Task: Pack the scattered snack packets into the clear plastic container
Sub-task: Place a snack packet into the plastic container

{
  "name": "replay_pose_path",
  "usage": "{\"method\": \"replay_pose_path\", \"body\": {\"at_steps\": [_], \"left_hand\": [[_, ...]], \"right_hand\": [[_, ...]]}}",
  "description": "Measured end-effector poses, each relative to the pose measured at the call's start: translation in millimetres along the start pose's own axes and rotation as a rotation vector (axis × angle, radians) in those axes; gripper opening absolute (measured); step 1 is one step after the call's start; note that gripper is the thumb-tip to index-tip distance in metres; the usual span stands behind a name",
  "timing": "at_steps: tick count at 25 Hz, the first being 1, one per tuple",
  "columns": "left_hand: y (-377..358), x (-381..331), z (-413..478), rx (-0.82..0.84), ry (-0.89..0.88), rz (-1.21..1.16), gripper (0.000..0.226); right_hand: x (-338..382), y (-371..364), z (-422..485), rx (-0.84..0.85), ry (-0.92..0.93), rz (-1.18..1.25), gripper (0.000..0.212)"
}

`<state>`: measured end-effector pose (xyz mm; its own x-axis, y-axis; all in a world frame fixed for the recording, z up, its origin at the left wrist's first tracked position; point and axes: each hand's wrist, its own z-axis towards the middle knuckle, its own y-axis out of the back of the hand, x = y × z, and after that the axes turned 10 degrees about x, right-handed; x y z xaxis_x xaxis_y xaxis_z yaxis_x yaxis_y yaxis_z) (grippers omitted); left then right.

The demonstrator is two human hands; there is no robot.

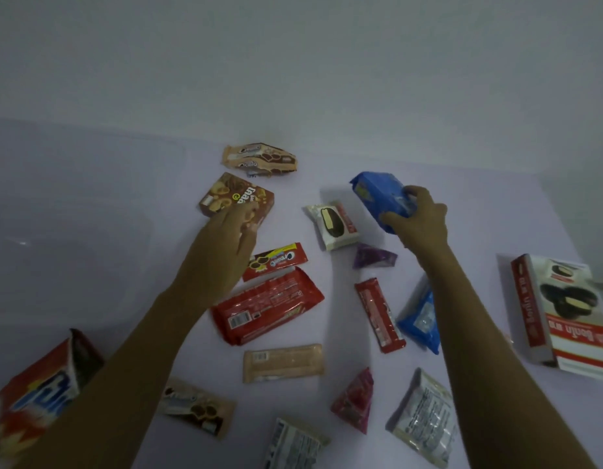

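1. Your right hand point(418, 221) grips a blue packet point(378, 198), lifted off the tabletop point(462, 204).
2. Your left hand point(232, 231), fingers fairly straight, touches the brown box point(225, 194).
3. Your clear plastic container point(90, 198) sits at far left, while other snack packets lie scattered between your arms.

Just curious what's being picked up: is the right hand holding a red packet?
No, the right hand grips a blue packet, lifted above the table.
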<state>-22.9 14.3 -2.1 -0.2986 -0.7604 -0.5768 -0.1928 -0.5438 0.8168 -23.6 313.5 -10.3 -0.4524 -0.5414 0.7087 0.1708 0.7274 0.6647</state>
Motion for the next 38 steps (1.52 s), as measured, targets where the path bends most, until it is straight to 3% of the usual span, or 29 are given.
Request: {"method": "replay_pose_path", "body": {"at_steps": [2, 5, 7, 9, 11, 17, 23, 29, 33, 36, 38], "left_hand": [[19, 11, -12, -0.061, 0.020, -0.028, 0.037], [50, 37, -34, -0.158, 0.025, -0.065, 0.034], [71, 61, -50, -0.230, 0.029, -0.064, 0.033], [93, 89, -68, -0.295, 0.050, -0.039, 0.031], [115, 123, -87, -0.356, 0.103, 0.004, 0.029], [162, 228, -124, -0.382, 0.349, 0.140, 0.036], [169, 306, -136, -0.186, 0.650, 0.168, 0.067], [158, 326, -139, -0.188, 0.632, -0.051, 0.075], [154, 330, -139, -0.198, 0.585, -0.078, 0.072], [151, 332, -139, -0.190, 0.584, -0.107, 0.071], [150, 333, -138, -0.197, 0.581, -0.123, 0.071]], "right_hand": [[35, -13, -31, 0.072, 0.028, 0.387, 0.053], [82, -47, -76, 0.373, -0.059, 0.969, 0.044], [102, -74, -98, 0.573, -0.119, 1.238, 0.042], [120, -103, -117, 0.734, -0.143, 1.360, 0.037], [142, -138, -137, 0.870, -0.203, 1.352, 0.040], [201, -218, -167, 1.050, -0.421, 1.131, 0.041], [246, -293, -167, 1.058, -0.622, 1.028, 0.040], [258, -351, -159, 1.016, -0.766, 0.958, 0.053], [258, -374, -153, 0.979, -0.700, 0.968, 0.073], [256, -385, -153, 0.819, -0.498, 0.594, 0.042], [251, -398, -150, 0.669, -0.356, 0.383, 0.043]]}}
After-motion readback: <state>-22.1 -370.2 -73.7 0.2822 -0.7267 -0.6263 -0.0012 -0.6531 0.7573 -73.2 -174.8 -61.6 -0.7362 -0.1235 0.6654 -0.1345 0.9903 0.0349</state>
